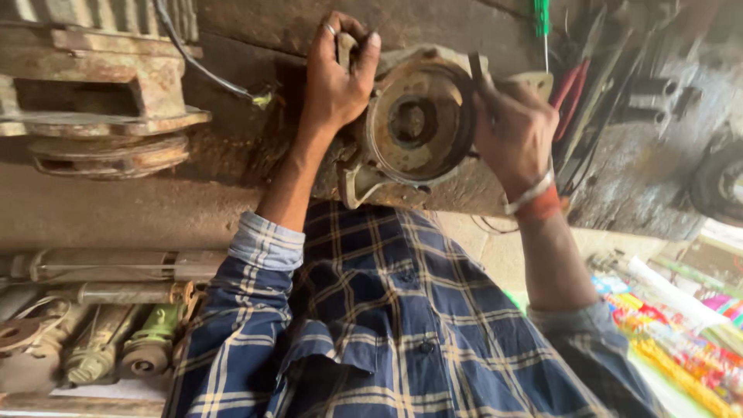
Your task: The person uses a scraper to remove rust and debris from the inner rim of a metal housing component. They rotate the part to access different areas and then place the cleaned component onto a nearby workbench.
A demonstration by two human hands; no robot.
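Under your left hand [334, 73], fingers clamp the rim of a rusty round motor housing [418, 124]; just right, your right hand [515, 131] pinches a thin dark tool [475, 68] against its ring. A slip could gouge your fingers.

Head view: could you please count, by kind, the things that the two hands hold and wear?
rusty round metal housing, gripped by the left hand: 1
thin dark metal tool, held in the right hand: 1
silver finger ring on the left hand: 1
wrist bands on the right wrist, a silver bangle and an orange-red band: 2
Total: 5
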